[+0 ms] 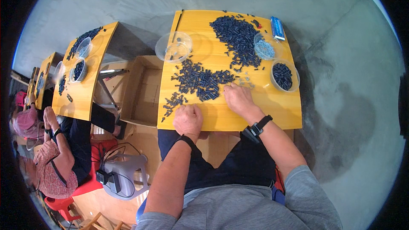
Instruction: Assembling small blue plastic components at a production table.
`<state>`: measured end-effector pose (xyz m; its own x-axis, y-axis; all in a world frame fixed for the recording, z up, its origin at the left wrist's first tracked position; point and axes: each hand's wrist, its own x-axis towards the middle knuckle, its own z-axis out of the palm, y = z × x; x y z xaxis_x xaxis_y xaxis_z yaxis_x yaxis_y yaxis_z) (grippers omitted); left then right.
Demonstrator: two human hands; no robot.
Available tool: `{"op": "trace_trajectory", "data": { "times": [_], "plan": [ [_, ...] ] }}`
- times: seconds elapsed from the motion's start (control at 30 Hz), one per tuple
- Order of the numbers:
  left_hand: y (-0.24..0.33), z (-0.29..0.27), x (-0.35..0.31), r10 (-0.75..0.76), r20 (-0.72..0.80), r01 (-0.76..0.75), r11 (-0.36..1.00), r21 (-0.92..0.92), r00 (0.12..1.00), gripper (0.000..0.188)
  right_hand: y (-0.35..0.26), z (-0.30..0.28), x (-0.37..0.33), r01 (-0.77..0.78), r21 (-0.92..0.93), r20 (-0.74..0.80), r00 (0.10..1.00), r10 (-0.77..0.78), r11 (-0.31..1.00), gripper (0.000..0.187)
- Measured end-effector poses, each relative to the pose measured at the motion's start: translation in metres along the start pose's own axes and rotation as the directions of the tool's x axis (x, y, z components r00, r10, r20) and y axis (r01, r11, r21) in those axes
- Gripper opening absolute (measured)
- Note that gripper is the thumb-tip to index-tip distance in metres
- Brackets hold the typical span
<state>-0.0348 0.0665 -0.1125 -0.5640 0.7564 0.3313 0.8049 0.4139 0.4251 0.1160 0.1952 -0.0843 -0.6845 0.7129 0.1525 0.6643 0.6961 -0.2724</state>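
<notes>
Both my hands rest over a yellow wooden table (272, 115). My left hand (188, 119) is closed in a fist at the near edge, beside some scattered small black cylindrical pieces (172, 101); what it holds, if anything, is hidden. Further right, my right hand (238, 98) has its fingers curled together at the edge of the middle pile of black pieces (202, 83). I cannot make out anything in its fingers. Just beyond its fingertips lie a few small pale grey-blue bits (246, 81). Each wrist wears a black strap.
A larger black heap (236, 38) lies at the back. Clear bowls stand around: one with few pieces (174, 47), one with light-blue bits (265, 49), one with black pieces (283, 76). A blue box (277, 28) sits back right. Left are a cardboard box (142, 91) and a co-worker's table (96, 64).
</notes>
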Motion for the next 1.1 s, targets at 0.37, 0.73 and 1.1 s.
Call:
{"op": "trace_trajectory", "data": {
  "times": [0.37, 0.73, 1.1],
  "plan": [
    [-0.004, 0.001, -0.004, 0.056, -0.062, -0.058, 0.997, -0.041, 0.997, 0.021, -0.004, 0.003, -0.027, 0.006, 0.414, -0.257, 0.960, 0.110, 0.910, 0.012],
    [-0.008, 0.000, -0.006, 0.110, -0.054, -0.116, 0.983, -0.139, 0.992, 0.013, -0.015, -0.005, -0.055, -0.320, 0.893, 0.182, 0.899, 0.397, 0.316, 0.010],
    [0.047, -0.049, -0.031, 0.021, 0.486, 0.422, 0.463, -0.780, 0.874, 0.032, -0.044, -0.020, -0.071, -0.278, 0.960, 0.248, 0.906, 0.343, 0.042, 0.006]
  ]
}}
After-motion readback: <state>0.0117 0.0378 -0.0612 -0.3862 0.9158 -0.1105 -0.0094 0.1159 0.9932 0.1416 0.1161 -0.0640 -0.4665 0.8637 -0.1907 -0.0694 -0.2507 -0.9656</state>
